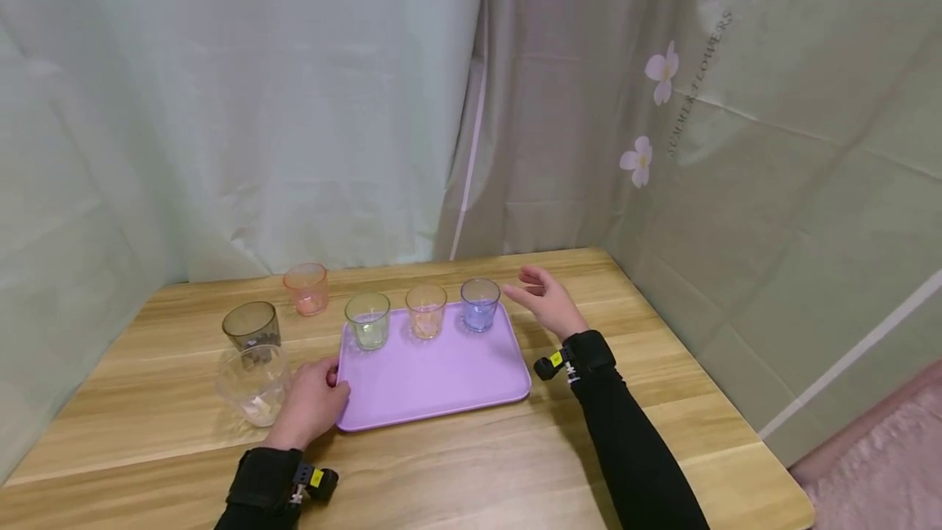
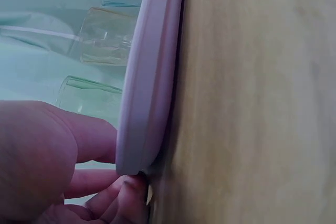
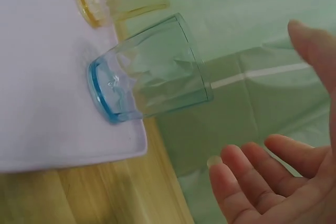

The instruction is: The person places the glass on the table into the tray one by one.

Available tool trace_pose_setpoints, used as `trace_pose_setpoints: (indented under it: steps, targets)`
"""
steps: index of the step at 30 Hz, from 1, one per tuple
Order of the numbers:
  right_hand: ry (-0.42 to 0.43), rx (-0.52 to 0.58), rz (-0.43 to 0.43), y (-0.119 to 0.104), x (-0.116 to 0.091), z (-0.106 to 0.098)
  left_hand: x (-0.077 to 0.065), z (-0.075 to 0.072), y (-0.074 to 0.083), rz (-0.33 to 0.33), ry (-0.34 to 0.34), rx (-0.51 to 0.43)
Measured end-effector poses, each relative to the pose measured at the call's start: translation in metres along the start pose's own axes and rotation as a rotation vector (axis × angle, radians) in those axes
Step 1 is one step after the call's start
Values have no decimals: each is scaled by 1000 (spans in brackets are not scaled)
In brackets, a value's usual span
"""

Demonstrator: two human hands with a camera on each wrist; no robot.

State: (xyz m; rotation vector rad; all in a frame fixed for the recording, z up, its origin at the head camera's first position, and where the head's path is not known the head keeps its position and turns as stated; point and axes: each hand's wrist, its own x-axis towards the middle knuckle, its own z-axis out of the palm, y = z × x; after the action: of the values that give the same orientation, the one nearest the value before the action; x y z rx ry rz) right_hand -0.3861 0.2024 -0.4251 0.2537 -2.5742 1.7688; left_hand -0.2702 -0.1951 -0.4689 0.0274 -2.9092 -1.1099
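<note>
A purple tray (image 1: 434, 387) lies on the wooden table, and my left hand (image 1: 312, 399) grips its left edge. In the left wrist view the thumb (image 2: 92, 135) is at the upper side of the rim, while the other fingers are curled at its underside. Along the tray's far side stand a green glass (image 1: 368, 322), a yellow glass (image 1: 426, 313) and a blue glass (image 1: 480, 307), all upright. Just right of the blue glass is my right hand (image 1: 548, 301), its fingers spread and relaxed. The right wrist view shows a gap between that hand (image 3: 278, 177) and the blue glass (image 3: 152, 74).
To the left of the tray, a reddish glass (image 1: 307, 290) stands near the table's back edge. Closer in are a dark smoky glass (image 1: 250, 322) and a larger clear container (image 1: 250, 387), right beside my left hand. Curtains (image 1: 331, 105) hang behind the wooden table (image 1: 471, 464).
</note>
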Motion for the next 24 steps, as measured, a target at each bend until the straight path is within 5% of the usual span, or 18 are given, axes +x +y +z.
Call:
trace_pose_setpoints:
  steps: [14,24]
  targets:
    - [8,-51,21,17,-13,-3,-11,-9,11,7,-16,26]
    - [-53,-135,152,27,-30,0,-41,-30,42,62,-4,65]
